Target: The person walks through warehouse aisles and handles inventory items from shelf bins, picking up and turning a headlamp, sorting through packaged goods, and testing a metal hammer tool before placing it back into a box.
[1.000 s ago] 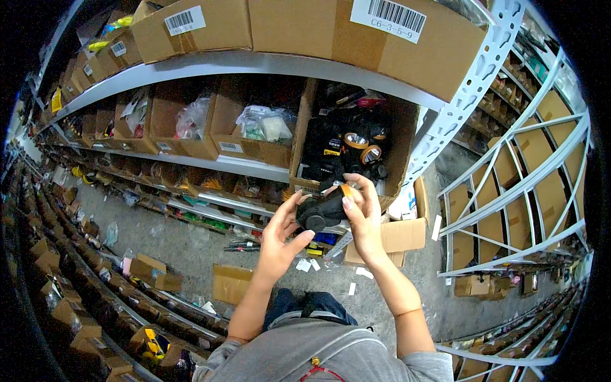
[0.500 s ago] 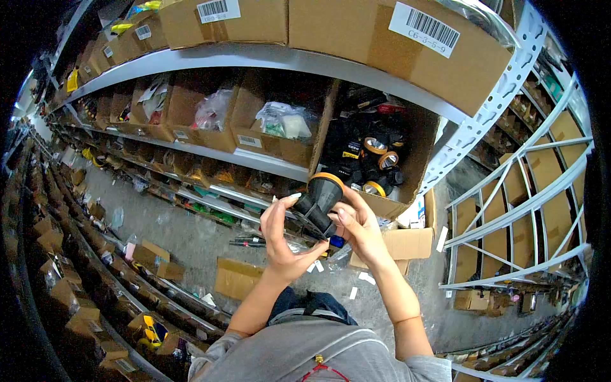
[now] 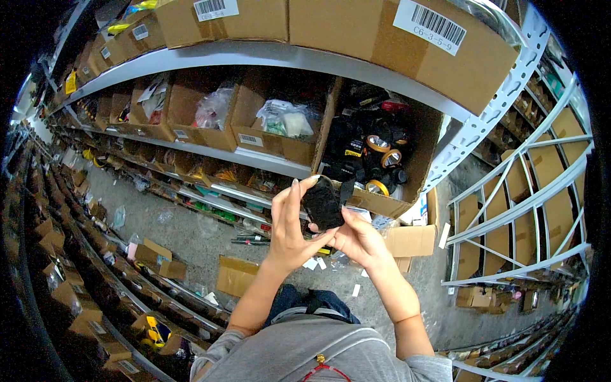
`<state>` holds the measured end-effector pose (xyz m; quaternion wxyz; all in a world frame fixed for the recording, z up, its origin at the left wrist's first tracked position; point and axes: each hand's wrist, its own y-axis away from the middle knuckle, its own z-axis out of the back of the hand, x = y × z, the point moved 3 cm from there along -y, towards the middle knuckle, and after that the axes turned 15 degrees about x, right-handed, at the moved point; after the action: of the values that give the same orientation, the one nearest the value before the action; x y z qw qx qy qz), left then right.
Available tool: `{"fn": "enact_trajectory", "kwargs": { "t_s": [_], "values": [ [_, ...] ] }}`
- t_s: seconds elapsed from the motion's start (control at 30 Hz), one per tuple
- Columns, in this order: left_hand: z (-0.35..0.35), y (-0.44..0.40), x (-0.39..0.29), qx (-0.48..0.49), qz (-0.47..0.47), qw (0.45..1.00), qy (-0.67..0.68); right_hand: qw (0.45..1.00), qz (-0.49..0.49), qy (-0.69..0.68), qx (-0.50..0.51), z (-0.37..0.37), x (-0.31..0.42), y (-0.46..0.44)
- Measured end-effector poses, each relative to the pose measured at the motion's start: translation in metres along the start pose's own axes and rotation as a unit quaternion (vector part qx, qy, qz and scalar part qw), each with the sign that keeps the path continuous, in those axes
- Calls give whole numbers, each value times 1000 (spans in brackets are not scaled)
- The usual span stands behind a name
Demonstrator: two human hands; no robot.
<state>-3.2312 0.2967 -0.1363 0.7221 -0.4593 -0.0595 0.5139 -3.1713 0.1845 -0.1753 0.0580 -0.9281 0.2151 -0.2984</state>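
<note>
Before the near right carton of orange-rimmed lamps, we observe the black item held up between both hands. Our left hand has its grip part-closed on the item's left edge; our right hand pinches its lower right side.

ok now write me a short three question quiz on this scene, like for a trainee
1. True or false: the left hand and the right hand both touch the black item.
2. The barcode label at upper right reads: A) D2-1-1-4 B) C6-3-5-9 C) A9-7-2-6
3. Fill in: the round lenses in the open box have ____ rims.

Key: 1 true; 2 B; 3 orange
</note>
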Motion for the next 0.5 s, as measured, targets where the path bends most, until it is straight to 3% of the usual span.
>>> {"fn": "enact_trajectory", "kwargs": {
  "t_s": [0.1,0.33,0.4,0.47,0.5],
  "values": [
    [1,-3,2,24,35,999,30,994,13,-109,16,-3,-3,-2],
    [1,-4,3,4,11,999,48,995,7,-99,-5,-8,-2,-2],
    [-1,1,8,21,1,1000,-22,982,53,161,-84,-18,6,-4],
    [-7,4,13,-3,37,999,20,935,170,267,-160,-16,2,-6],
    [-11,5,16,-20,58,997,50,913,159,334,-172,-19,2,-4]
  ]
}}
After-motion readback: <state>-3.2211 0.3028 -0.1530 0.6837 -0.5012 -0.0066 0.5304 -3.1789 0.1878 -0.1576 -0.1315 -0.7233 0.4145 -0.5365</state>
